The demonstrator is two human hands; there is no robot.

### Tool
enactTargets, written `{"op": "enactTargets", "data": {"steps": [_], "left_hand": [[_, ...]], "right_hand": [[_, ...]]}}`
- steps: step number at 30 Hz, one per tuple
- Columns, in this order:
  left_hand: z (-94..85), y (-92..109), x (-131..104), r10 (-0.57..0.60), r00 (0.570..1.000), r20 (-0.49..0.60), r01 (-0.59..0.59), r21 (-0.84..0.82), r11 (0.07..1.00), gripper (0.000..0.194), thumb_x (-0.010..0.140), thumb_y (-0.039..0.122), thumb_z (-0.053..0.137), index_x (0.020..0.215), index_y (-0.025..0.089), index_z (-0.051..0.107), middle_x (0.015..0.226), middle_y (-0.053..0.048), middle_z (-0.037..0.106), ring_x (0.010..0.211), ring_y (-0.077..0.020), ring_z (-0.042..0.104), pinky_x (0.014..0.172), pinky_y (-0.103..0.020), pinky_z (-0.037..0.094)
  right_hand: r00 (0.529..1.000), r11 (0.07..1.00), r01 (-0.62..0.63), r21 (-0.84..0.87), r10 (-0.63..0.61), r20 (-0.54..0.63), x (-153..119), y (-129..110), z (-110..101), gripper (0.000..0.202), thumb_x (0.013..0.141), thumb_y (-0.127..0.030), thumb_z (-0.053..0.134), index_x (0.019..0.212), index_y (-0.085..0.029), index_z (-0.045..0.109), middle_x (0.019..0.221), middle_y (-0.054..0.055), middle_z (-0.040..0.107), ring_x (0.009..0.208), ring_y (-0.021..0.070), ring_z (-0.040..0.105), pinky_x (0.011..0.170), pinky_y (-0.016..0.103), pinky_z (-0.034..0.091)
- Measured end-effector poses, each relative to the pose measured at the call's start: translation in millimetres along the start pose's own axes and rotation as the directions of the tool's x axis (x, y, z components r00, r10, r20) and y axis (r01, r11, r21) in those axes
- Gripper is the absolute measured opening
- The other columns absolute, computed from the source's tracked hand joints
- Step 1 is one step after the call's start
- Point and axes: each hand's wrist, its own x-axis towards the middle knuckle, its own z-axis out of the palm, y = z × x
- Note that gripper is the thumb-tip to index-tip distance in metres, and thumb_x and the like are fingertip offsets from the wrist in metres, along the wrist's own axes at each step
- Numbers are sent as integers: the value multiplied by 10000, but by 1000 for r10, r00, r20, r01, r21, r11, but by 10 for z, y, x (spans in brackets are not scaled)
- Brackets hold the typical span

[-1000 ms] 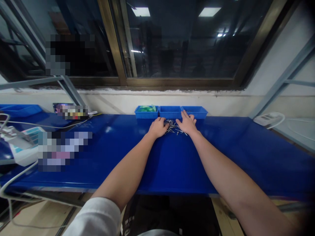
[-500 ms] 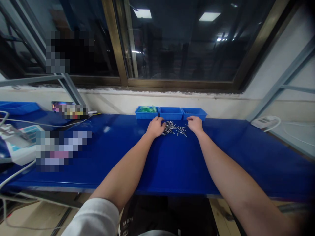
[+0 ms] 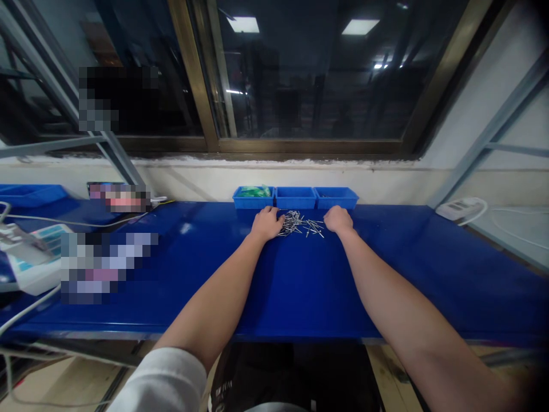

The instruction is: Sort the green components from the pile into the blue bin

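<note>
A heap of thin silvery metal pins (image 3: 292, 222), resembling rivets or nails, lies on the blue table (image 3: 295, 286). My left hand (image 3: 266, 224) rests at the heap's left edge, thumb and fingers apart, touching the pins there. Several loose pins (image 3: 314, 229) lie scattered just right of the heap. Beside them my right hand (image 3: 339, 220) is closed, its fingers curled together toward the pins. Whatever may be between those fingertips is hidden.
Three blue bins stand behind the hands: a left bin (image 3: 254, 202) with green plastic, a middle bin (image 3: 295, 202), and a right bin (image 3: 337, 202) with small dark bits. A white device (image 3: 36, 257) with cables sits left; a white power strip (image 3: 460, 209) lies right.
My right hand's fingers have curled in more, and a pin that showed at its fingertips no longer does. My left hand stays by the heap. The view has shifted slightly.
</note>
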Motion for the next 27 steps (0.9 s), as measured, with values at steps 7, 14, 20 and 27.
{"op": "enactTargets", "data": {"steps": [7, 14, 20, 27], "left_hand": [[-56, 147, -15, 230, 954, -193, -244, -52, 968, 294, 860, 316, 487, 1089, 169, 600, 1043, -89, 608, 1002, -222, 564, 901, -344, 440], [-84, 241, -37, 345, 916, -203, -378, -153, 913, 220, 892, 287, 451, 989, 188, 621, 933, -61, 627, 878, -174, 590, 808, -299, 470], [-154, 267, -72, 243, 965, -99, -262, -353, 898, 236, 897, 322, 413, 867, 183, 602, 852, -36, 639, 795, -153, 588, 766, -275, 458], [-182, 301, -69, 90, 996, -23, -88, -541, 837, 187, 866, 253, 374, 797, 173, 528, 803, -6, 629, 758, -137, 567, 718, -255, 444]], "right_hand": [[971, 971, 230, 62, -233, 51, -65, -171, -52, 178, 770, -163, 531, 875, -156, 675, 943, 135, 681, 925, 238, 626, 787, 317, 456], [880, 765, 432, 478, -474, -36, -214, -525, 8, 109, 794, -211, 506, 841, -170, 595, 763, 40, 663, 722, 152, 614, 684, 266, 451], [884, 694, 343, 633, -466, 32, -314, -575, 61, 81, 780, -241, 498, 837, -186, 512, 624, -22, 596, 564, 116, 556, 567, 238, 420], [901, 593, 212, 777, -427, 80, -351, -679, 57, 195, 755, -351, 543, 868, -197, 503, 569, -55, 541, 450, 80, 464, 462, 210, 375]]}}
